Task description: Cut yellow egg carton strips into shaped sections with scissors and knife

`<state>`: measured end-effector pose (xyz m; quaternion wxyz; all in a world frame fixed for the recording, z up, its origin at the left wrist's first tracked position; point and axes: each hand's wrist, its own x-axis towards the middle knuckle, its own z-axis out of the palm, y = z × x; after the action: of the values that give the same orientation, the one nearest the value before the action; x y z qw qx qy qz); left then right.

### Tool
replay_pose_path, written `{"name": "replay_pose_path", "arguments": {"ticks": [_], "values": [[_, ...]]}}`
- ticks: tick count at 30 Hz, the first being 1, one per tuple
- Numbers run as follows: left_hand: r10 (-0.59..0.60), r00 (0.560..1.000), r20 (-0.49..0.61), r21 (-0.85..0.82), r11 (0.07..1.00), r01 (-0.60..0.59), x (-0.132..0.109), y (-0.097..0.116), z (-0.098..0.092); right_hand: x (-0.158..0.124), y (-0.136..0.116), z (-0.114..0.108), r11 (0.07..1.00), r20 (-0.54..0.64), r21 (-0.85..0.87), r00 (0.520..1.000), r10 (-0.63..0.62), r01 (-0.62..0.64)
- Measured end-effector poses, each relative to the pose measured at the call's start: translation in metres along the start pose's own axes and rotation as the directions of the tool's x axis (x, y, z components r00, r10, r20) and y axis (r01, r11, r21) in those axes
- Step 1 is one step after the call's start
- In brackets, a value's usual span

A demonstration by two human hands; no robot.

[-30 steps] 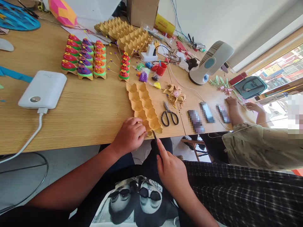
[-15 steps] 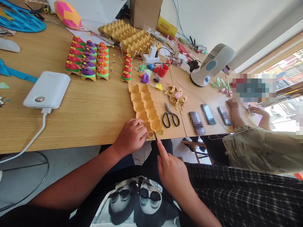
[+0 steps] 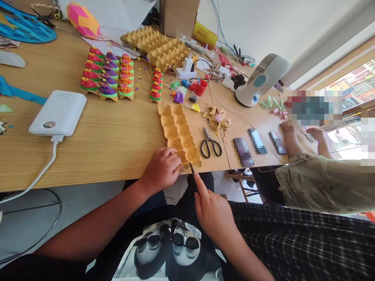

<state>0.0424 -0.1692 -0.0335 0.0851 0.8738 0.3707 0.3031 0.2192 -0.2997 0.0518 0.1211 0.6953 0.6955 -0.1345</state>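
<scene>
A two-row strip of tan egg carton (image 3: 178,127) lies at the table's front edge. My left hand (image 3: 161,168) is closed over its near left end, fingers curled and pressing on the cardboard. In my right hand (image 3: 212,208) is a knife (image 3: 191,168) with a narrow dark blade, the index finger stretched along it. The blade's tip touches the carton's near end, between the two rows; the handle is hidden in my fist. Black-handled scissors (image 3: 211,143) lie partly spread just right of the carton.
Painted egg-carton rows (image 3: 109,76) and more egg trays (image 3: 156,45) stand behind. A white power bank (image 3: 58,113) with a cable lies left. Cardboard scraps (image 3: 219,119), phones (image 3: 243,152) and a white fan (image 3: 260,82) are right. Another person's hands (image 3: 290,136) work at far right.
My hands, the carton and the knife look almost unmoved. The other person's hands at far right have shifted slightly.
</scene>
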Motion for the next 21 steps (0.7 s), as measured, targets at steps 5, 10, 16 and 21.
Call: {"name": "replay_pose_path", "arguments": {"ticks": [5,10,16,21], "values": [[0.050,0.999,-0.009,0.012,0.999,-0.050,0.001,-0.003,0.001,0.010,-0.003,-0.001,1.000,-0.007,0.013,1.000,-0.004,0.004],[0.044,0.999,-0.023,0.041,0.998,-0.043,0.000,-0.002,0.001,0.025,-0.008,-0.006,1.000,-0.044,0.026,0.999,-0.014,0.015],[0.049,0.999,-0.012,0.038,0.998,-0.049,-0.001,-0.002,0.001,0.003,0.000,-0.001,1.000,0.001,0.032,1.000,-0.001,0.001],[0.070,0.997,-0.016,0.017,0.997,-0.070,0.000,-0.005,0.001,0.005,-0.002,-0.002,1.000,0.015,0.028,1.000,-0.009,0.009]]}}
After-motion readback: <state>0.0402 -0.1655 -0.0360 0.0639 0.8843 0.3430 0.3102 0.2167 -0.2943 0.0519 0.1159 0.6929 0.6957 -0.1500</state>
